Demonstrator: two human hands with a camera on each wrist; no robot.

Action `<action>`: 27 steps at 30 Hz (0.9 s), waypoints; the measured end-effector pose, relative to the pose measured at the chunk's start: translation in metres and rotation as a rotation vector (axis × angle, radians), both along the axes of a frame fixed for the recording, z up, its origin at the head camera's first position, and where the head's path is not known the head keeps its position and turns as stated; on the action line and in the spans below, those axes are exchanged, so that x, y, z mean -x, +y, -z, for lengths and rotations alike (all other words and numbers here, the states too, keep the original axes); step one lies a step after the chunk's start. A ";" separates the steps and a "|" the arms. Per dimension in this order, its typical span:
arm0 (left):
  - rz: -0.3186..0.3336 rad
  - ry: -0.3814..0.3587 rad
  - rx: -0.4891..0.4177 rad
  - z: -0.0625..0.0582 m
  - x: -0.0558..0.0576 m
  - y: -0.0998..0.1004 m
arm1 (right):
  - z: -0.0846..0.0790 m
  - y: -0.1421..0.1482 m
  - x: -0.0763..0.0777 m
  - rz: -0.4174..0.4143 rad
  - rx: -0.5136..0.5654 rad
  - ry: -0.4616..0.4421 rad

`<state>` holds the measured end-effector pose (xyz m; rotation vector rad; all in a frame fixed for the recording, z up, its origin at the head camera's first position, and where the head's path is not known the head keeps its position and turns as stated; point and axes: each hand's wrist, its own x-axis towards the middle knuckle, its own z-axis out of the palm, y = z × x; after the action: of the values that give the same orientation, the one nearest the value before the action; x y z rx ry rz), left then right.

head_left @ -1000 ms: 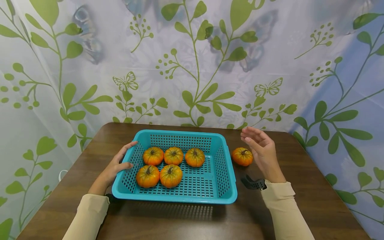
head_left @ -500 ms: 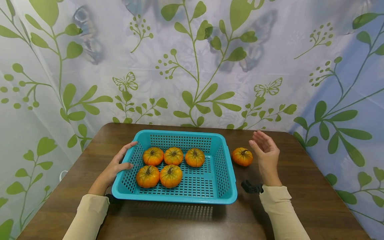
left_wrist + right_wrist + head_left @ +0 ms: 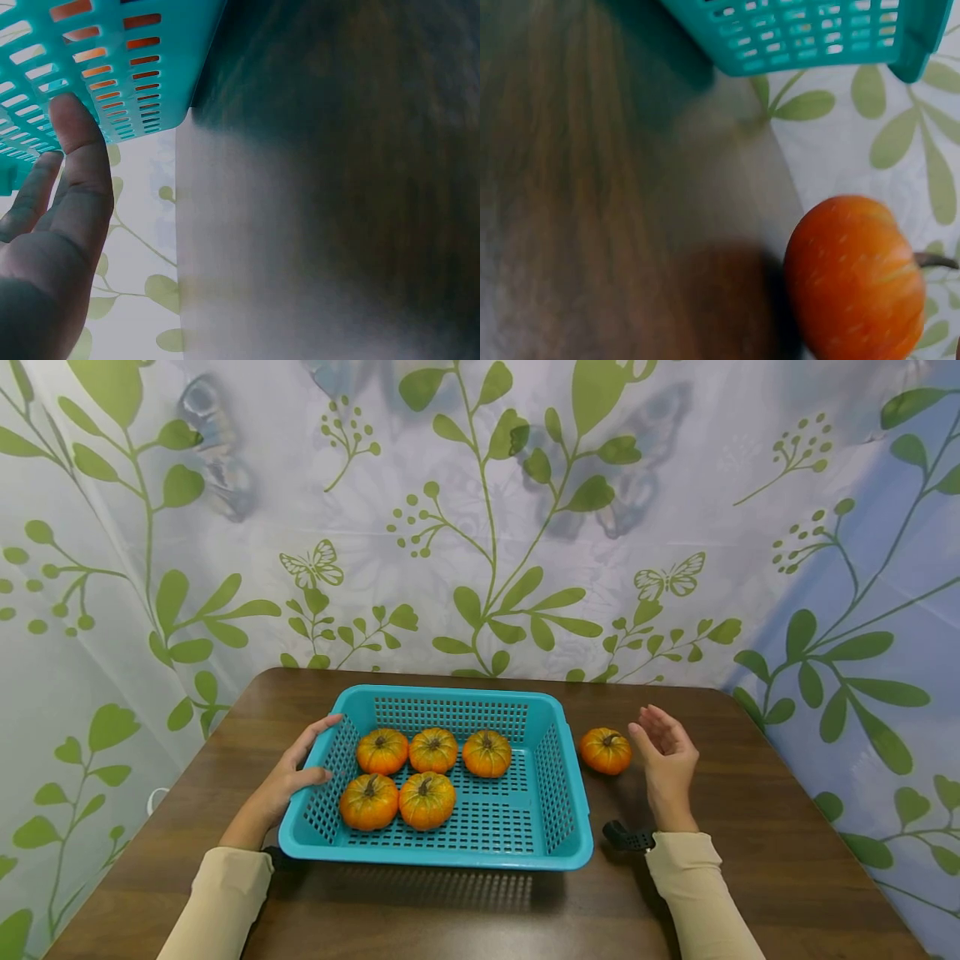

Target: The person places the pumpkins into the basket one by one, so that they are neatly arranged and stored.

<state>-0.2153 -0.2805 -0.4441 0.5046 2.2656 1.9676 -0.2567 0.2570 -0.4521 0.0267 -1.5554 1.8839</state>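
Observation:
A turquoise plastic basket (image 3: 435, 858) with slotted walls stands on the table, seen whole in the head view. Several small orange pumpkins (image 3: 381, 751) sit inside it, toward its left and middle. My left hand (image 3: 288, 777) holds the basket's left side, thumb and fingertips at the rim; the left wrist view shows fingers (image 3: 82, 150) against the slotted wall. One more pumpkin (image 3: 605, 752) rests on the table just right of the basket, and its orange side fills the lower right wrist view. Beside that pumpkin, on its right, my right hand (image 3: 667, 768) hovers with relaxed fingers, holding nothing.
The brown wooden table (image 3: 750, 827) reaches back to a curtain (image 3: 480, 527) printed with green leaves and butterflies. A black camera mount (image 3: 628, 837) juts out from the right wrist.
My right hand has moved right and slightly toward me, away from the lone pumpkin, and its fingers have come lower. The left hand, basket and pumpkins stay in place.

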 end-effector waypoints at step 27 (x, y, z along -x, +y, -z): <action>0.017 0.038 0.006 0.002 0.001 -0.002 | 0.039 0.027 0.001 -0.065 -0.306 -0.360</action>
<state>-0.2162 -0.2824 -0.4465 0.5633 2.2809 1.9586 -0.2579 0.2837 -0.4911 -0.1343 -2.1006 1.7496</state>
